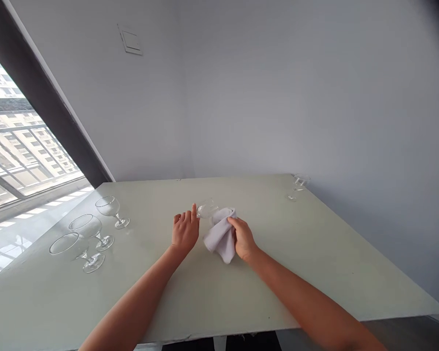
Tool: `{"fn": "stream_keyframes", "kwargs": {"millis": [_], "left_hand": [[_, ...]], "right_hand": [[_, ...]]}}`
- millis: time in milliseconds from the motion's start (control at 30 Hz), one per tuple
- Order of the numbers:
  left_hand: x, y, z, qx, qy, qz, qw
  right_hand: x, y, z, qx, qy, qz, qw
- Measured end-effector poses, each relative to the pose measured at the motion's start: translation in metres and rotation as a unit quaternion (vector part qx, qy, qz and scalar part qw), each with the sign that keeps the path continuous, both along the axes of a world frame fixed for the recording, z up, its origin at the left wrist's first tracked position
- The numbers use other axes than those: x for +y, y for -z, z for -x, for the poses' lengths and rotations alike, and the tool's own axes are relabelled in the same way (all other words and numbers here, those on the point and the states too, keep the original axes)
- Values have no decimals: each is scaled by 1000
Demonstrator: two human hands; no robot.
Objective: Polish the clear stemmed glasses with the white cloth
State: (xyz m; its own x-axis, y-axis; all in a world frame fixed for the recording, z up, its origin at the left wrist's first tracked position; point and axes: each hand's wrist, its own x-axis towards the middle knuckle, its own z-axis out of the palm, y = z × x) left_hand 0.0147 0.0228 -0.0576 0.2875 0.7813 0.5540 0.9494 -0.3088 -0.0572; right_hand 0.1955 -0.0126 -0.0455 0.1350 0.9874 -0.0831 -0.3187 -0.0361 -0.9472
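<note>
Near the middle of the table, a clear glass [207, 209] is tilted on its side between my hands. My left hand [186, 228] is at its left end, fingers curled and partly hidden behind the hand, the thumb or a finger pointing up against the glass. My right hand [243, 237] grips a white cloth [222, 235], which hangs in folds and covers the right end of the glass.
Three stemmed glasses [109, 206], [86, 226], [71, 247] stand at the left side of the pale table [296, 273]. Another stemmed glass [300, 182] stands at the far right edge. Walls rise behind the table, and a window [25, 146] is at the left.
</note>
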Motion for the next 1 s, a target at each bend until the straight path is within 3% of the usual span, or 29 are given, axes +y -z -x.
{"fn": "stream_keyframes", "kwargs": {"millis": [200,367,500,600,767,867,1000], "left_hand": [[-2,-3,6,1,30,-20,999],[-5,1,0,15,70,-17,997],[-4,2,2,32,77,-34,996],[-4,2,3,45,90,-47,994],[-4,0,3,32,117,-83,989],[-3,-5,5,24,129,-124,984],[-2,-17,7,26,143,-164,976]], "right_hand": [[4,-12,-20,-184,56,-102,976],[-4,-15,-11,-363,-5,-190,912],[-2,-21,-15,-439,-34,-189,878],[3,-26,-24,-416,-57,-142,897],[7,-30,-32,-175,-159,-46,970],[6,-34,-33,-124,-200,-47,971],[-1,-46,-34,-235,-179,-131,946]]}}
